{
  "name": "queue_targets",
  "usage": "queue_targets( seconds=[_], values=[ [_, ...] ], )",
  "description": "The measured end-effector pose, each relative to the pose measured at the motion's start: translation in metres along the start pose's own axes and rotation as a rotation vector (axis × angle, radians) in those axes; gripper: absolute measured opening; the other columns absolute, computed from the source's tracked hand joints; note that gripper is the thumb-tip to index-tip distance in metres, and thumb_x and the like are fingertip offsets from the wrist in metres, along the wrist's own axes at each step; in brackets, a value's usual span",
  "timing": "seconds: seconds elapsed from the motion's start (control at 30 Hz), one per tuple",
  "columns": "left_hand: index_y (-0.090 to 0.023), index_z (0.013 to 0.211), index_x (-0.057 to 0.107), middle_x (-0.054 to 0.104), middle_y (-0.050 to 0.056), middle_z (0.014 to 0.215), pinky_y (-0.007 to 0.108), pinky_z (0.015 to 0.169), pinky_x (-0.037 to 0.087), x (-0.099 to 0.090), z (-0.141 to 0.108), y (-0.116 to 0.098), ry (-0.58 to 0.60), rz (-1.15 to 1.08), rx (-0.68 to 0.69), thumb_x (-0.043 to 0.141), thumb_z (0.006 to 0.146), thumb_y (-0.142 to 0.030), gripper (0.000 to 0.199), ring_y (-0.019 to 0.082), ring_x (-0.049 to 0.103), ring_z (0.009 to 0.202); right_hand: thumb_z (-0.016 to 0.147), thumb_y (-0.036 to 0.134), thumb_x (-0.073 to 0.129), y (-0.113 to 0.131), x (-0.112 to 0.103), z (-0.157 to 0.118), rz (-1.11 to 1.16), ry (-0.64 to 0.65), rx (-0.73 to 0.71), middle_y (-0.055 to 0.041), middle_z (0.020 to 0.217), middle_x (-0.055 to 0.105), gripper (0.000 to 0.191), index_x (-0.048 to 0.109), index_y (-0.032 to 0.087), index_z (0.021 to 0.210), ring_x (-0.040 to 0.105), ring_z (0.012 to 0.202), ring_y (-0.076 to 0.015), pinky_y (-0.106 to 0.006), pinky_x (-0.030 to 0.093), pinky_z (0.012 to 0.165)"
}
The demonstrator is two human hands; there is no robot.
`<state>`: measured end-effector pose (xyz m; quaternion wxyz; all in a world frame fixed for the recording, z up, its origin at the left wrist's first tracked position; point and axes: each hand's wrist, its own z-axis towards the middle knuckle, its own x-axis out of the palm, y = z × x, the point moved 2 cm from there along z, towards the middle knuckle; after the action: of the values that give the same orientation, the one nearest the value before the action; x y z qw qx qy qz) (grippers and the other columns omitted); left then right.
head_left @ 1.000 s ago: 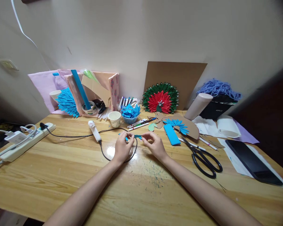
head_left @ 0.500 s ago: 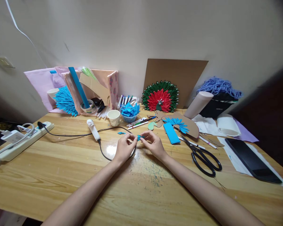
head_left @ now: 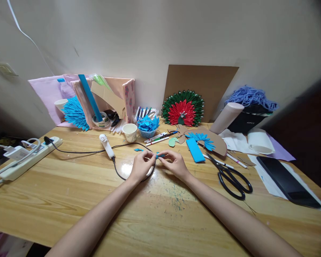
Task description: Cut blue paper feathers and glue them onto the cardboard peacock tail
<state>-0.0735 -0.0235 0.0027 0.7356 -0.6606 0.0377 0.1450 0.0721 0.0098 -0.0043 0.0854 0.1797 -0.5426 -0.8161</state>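
The left hand (head_left: 142, 166) and right hand (head_left: 176, 166) are both pinching a small blue piece (head_left: 158, 155) between fingertips, holding it just above the table (head_left: 155, 221). A second blue piece (head_left: 138, 150) is lying near the left hand. The cup (head_left: 130, 132) and bowl (head_left: 147, 132) are standing behind the hands, and the scissors (head_left: 231, 178) are lying open to the right.

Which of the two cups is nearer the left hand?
The front cup, just left of the bowl; the back cup is farther from the left hand, partly behind the blue petal fan.
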Motion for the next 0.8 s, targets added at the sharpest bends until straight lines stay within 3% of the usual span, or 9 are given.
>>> queue_targets(
  seconds=[0.47, 0.8],
  values=[
    [-0.012, 0.072, 0.061, 0.063, 0.005, 0.069, 0.023, 0.059, 0.045, 0.0010, 0.0009, -0.0035, 0.041, 0.069, 0.001, 0.057, 0.072, -0.033, 0.021, 0.014, 0.057, 0.063, 0.074, 0.026, 0.061, -0.0052, -0.0032, 0.0042, 0.102, -0.061, 0.045, -0.0033, 0.086, 0.058, 0.022, 0.054, 0.020, 0.094, 0.058, 0.078, -0.0142, -0.026, 0.050, 0.068],
    [-0.015, 0.073, 0.058, 0.060, 0.002, 0.072, 0.021, 0.054, 0.044, -0.0013, -0.0034, -0.0035, 0.045, 0.242, 0.147, 0.053, 0.074, -0.024, 0.011, 0.011, 0.056, 0.058, 0.072, 0.031, 0.061, -0.0049, 0.0002, 0.0042, 0.104, 0.017, 0.110, -0.0021, 0.074, 0.060, 0.015, 0.055, 0.018, 0.078, 0.060, 0.068, -0.0151, -0.027, 0.049, 0.061]
  ],
)
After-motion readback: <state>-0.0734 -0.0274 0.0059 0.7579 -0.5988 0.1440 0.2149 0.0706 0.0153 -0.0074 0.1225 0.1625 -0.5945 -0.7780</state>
